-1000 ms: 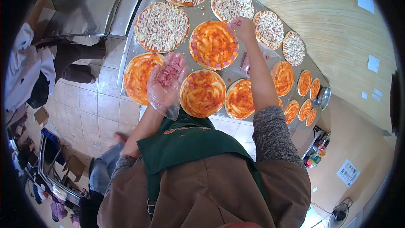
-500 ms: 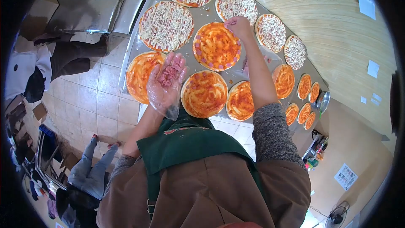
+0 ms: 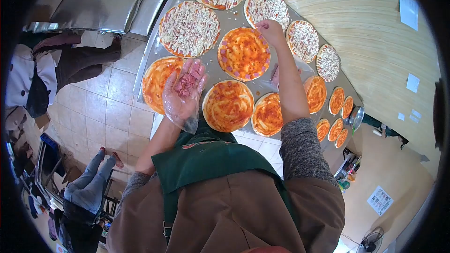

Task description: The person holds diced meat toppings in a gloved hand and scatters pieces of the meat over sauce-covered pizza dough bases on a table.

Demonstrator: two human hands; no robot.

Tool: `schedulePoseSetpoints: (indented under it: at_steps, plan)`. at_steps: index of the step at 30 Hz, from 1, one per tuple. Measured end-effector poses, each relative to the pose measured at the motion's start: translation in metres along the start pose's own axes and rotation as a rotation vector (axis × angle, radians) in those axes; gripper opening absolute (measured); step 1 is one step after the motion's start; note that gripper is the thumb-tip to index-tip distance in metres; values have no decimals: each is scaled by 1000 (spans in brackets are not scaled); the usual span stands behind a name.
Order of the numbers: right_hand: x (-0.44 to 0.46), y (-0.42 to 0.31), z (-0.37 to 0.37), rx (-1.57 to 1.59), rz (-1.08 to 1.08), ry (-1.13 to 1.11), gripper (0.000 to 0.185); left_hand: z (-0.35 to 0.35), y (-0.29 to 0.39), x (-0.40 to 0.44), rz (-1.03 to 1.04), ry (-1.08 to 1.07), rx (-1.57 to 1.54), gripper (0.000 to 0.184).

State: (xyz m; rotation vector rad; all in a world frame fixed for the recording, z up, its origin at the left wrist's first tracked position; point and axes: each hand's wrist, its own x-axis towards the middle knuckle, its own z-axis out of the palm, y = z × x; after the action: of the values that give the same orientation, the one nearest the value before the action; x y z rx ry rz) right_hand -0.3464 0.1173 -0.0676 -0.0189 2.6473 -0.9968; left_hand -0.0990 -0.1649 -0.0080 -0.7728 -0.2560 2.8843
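My left hand, in a clear plastic glove, is palm up and cupped under a small heap of diced ham. Just beyond it lies a pizza base with red sauce, pink ham bits along parts of its rim. My right hand, bare, is at that base's upper right edge with fingertips pinched together; whatever is between them is too small to make out. Closer to my apron are a sauced base and another. Partly behind my left hand is one more sauced base.
Several cheese-topped pizzas line the far side of the metal table. A clear bag with pink contents lies beside my right forearm. Smaller sauced bases and a metal bowl are right. Other people are at left.
My view has shifted slightly, so the pizzas sit a little further right. My right hand stays pinched near the same pizza's edge. The left hand still holds the ham.
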Motion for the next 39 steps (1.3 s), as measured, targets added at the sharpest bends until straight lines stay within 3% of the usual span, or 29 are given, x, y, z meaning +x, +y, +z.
schedulePoseSetpoints:
  at_steps: [7, 10, 16, 25, 34, 39]
  plan:
    - [0, -1, 14, -335, -179, -12, 8, -3, 2, 1, -5, -3, 2, 52]
    - [0, 1, 18, -358, -159, 3, 7, -6, 4, 1, -5, -18, -1, 52]
    - [-5, 6, 6, -275, -203, -130, 7, -2, 7, -2, 17, -13, 7, 52]
    - [-12, -9, 7, -253, -79, 63, 10, -4, 12, -2, 16, -11, -1, 52]
    - [-2, -3, 5, -184, 78, -39, 13, -4, 19, -2, 39, 5, 36, 52]
    - [-2, -2, 7, -174, -34, -13, 8, -4, 21, -2, 34, -3, 9, 53]
